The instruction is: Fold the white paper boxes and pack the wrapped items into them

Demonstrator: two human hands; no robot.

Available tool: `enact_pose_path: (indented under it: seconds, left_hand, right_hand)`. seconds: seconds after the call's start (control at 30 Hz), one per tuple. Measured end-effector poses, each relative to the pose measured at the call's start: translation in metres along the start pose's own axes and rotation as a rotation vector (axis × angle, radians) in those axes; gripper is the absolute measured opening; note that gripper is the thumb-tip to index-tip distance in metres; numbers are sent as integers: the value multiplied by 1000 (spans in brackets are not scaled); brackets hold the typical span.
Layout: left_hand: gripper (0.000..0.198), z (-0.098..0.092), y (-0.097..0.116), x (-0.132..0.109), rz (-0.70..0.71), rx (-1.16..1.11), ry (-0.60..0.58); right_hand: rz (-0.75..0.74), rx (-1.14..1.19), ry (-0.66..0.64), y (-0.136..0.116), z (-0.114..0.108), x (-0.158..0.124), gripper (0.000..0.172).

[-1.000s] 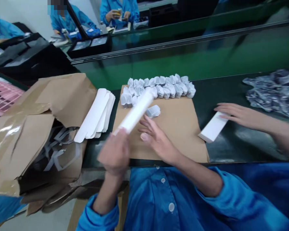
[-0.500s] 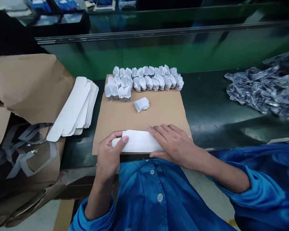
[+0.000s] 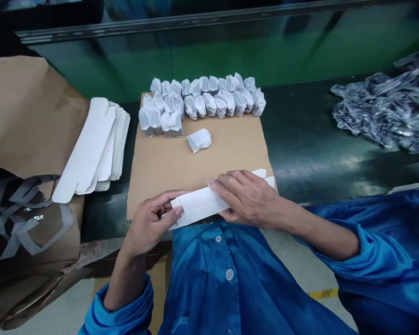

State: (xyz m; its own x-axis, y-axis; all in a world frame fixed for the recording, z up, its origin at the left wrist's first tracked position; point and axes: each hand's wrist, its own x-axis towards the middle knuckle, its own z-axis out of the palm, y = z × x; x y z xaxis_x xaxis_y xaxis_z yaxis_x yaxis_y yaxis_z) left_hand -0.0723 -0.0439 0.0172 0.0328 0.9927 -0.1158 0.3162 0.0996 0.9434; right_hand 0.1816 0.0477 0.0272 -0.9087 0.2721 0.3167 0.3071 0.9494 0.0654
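Left grip (image 3: 155, 218) and right grip (image 3: 246, 195) around white carton (image 3: 197, 205) over cardboard's (image 3: 230, 149) near edge, room before wrapped piece (image 3: 199, 140)

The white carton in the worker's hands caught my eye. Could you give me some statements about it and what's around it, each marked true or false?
1. The left hand and the right hand both touch the white carton. True.
2. The lone wrapped piece is inside the white carton. False: the lone wrapped piece lies on the brown cardboard sheet.
3. Flat white pieces are stacked to the left of the sheet. True.
4. The crumpled clear plastic lies on the far left. False: the crumpled clear plastic lies on the right, on the dark tabletop.
5. Both hands are gloved. False: they are bare.
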Motion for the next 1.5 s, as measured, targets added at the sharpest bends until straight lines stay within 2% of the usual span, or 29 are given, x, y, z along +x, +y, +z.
enact_pose_path:
  seconds: [0.17, 0.33, 0.43, 0.57, 0.67, 0.73, 0.8, 0.87, 0.9, 0.97, 1.0, 1.07, 1.13, 1.2, 1.23, 1.27, 1.33, 1.43, 1.5]
  left_hand:
    - [26, -1, 2, -1, 146, 210, 96]
    - [27, -6, 0, -4, 139, 173, 29]
    - [25, -2, -2, -4, 76, 143, 65]
    - [19, 10, 0, 0, -21, 132, 216]
    - [17, 10, 5, 3, -2, 174, 290]
    - [18, 8, 10, 4, 21, 160, 339]
    - [26, 11, 15, 3, 136, 58, 525]
    - [35, 24, 19, 2, 319, -81, 704]
    - [41, 35, 20, 3, 389, -138, 707]
    - [66, 59, 20, 6, 427, -206, 582]
    - [79, 70, 19, 9, 403, -224, 544]
    - [91, 83, 16, 18, 312, -209, 611]
    - [84, 84, 14, 24, 205, -139, 692]
    - [76, 77, 13, 27, 146, -69, 614]
    - [73, 72, 14, 26, 150, -37, 565]
    - [71, 69, 15, 25, 170, -1, 534]
    - [62, 64, 17, 21, 229, 79, 524]
    - [48, 60, 16, 16, 259, 143, 480]
    - [44, 59, 14, 13, 208, 119, 403]
  right_hand:
    - [-34, 72, 23, 7, -2, 2, 51]
    - [-60, 105, 29, 8, -4, 1, 51]
    - [-85, 88, 19, 6, -4, 1, 53]
    - [-100, -76, -15, -1, -8, 2, 44]
    - [-115, -137, 17, -3, -13, 3, 35]
    - [-72, -115, 29, 1, -15, 3, 31]
    - [58, -107, 65, 7, -15, 4, 32]
    - [240, -144, 165, 8, -11, 7, 37]
    - [318, -167, 218, 5, -8, 9, 39]
    - [382, -168, 260, -6, -3, 13, 41]
    - [366, -122, 244, -13, -1, 15, 42]
    - [284, 123, 137, -24, -3, 19, 50]
    - [285, 500, 19, -26, -9, 22, 58]
    - [404, 794, 28, -19, -14, 26, 55]
    - [455, 870, 86, -14, -15, 28, 49]
    - [476, 901, 162, -9, -15, 31, 41]
    - [387, 887, 247, -1, -11, 36, 34]
    - [241, 838, 229, 7, -9, 39, 26]
    - [355, 896, 269, 13, -12, 39, 22]
